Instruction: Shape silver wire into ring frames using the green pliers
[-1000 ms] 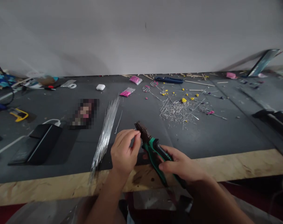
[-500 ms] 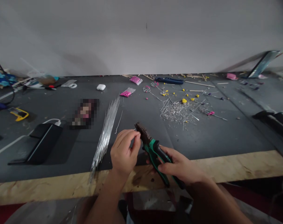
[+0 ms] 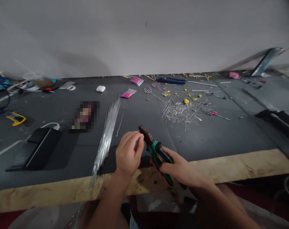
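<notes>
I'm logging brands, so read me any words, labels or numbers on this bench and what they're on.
No text can be read.
The green-handled pliers in the right hand: no legible mark.
The pink packets: too small to read.
The patch beside the wire bundle: blurred out.

A plain pale grey wall rises directly behind the counter, in soft, even light with faint shadows. The counter shows raw plywood along its near edge, and a dark grey mat covers the rest. Below the counter's near edge lies a reddish strip, possibly floor.
</notes>
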Motion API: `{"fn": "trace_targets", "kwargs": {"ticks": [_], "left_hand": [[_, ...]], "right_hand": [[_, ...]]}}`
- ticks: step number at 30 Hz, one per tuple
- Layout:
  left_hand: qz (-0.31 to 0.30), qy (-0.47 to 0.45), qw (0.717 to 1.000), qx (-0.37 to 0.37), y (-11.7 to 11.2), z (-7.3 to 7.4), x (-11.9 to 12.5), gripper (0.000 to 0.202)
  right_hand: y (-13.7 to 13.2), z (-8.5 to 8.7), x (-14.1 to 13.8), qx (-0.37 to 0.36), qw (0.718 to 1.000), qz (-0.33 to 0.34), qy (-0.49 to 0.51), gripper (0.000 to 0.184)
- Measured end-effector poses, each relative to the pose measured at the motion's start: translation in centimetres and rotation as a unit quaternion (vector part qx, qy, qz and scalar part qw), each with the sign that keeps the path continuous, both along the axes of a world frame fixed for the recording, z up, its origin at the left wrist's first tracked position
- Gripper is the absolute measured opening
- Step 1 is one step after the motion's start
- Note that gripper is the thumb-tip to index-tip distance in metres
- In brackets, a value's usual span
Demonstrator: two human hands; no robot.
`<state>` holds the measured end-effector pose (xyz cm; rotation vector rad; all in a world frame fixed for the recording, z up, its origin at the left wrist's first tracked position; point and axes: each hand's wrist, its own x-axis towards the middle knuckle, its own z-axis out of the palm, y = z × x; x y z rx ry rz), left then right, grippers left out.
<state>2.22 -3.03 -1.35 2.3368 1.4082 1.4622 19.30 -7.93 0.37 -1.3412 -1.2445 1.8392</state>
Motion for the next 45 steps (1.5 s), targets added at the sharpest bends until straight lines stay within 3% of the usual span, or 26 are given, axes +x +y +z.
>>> {"fn": "trace_targets", "kwargs": {"ticks": [5, 9, 12, 19, 25, 36, 45], "left_hand": [[0.004, 0.005, 1.000, -0.012, 0.3, -0.1, 0.1, 0.012], [0.008, 0.002, 1.000, -0.019, 0.9, -0.4, 0.4, 0.011], [0.009, -0.003, 1.000, -0.025, 1.2, -0.6, 0.7, 0.012], [0.012, -0.010, 1.000, -0.001, 0.4, -0.5, 0.7, 0.012], [0.029, -0.025, 0.999, 0.016, -0.1, -0.4, 0.1, 0.012], [0.082, -0.044, 0.992, 0.086, -1.2, -0.1, -2.5, 0.011], [0.069, -0.080, 0.992, 0.069, -1.0, 0.7, -0.6, 0.012]], "right_hand": [[-0.3, -0.7, -0.9, 0.010, 0.999, -0.044, 0.019, 0.023], [0.1, -1.1, -1.2, 0.005, 0.995, -0.084, 0.049, 0.037], [0.5, -1.3, -0.9, -0.034, 0.995, -0.072, 0.051, 0.020], [0.6, -0.6, -0.3, -0.070, 0.995, -0.028, 0.059, 0.016], [0.6, -0.4, -1.3, -0.026, 0.999, -0.020, 0.007, 0.011], [-0.9, 0.1, -5.1, 0.035, 0.995, -0.014, 0.097, 0.010], [-0.7, 0.6, -3.0, 0.019, 0.994, -0.016, 0.104, 0.018]]}}
